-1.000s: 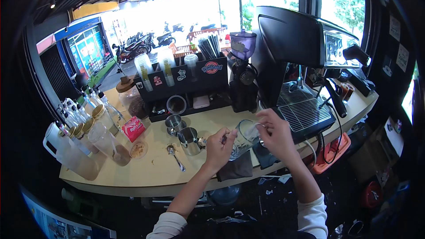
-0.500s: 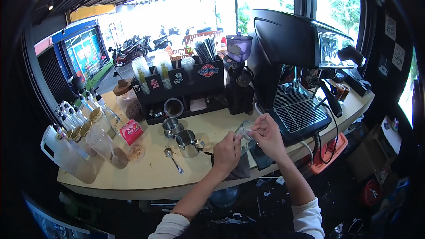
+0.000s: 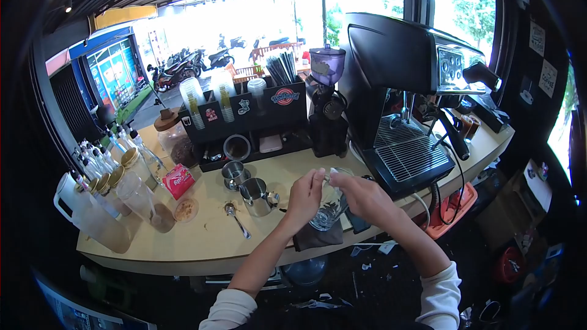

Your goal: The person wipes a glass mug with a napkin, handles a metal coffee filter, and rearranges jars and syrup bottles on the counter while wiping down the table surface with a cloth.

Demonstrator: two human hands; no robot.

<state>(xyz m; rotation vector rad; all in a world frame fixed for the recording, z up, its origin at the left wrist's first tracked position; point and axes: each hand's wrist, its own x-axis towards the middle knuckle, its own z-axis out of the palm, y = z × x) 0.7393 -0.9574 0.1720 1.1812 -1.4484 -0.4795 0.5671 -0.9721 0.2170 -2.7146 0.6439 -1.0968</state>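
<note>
A clear drinking glass (image 3: 328,212) is between my hands, its base over a dark folded cloth (image 3: 319,239) at the counter's front edge. My left hand (image 3: 306,195) is closed at the glass's upper left, thumb and fingertips pinched together. My right hand (image 3: 365,198) is closed opposite it, over the upper right of the glass. Between the fingertips shows a small whitish bit, too small to name. The hands hide the glass's rim. Left of them stand a steel milk pitcher (image 3: 257,198) and a second metal cup (image 3: 235,175). A spoon (image 3: 237,220) lies nearby.
An espresso machine (image 3: 403,146) with a drip tray stands at right, beside a coffee grinder (image 3: 328,104). A black cup organizer (image 3: 244,122) is behind. Jars, pump bottles (image 3: 98,162), a pitcher (image 3: 92,214) and a red packet (image 3: 178,181) crowd the left.
The glass has gone from tilted in my hands to more upright and lower, over the cloth. My left hand has shifted left and up; both hands' fingertips now meet above the glass.
</note>
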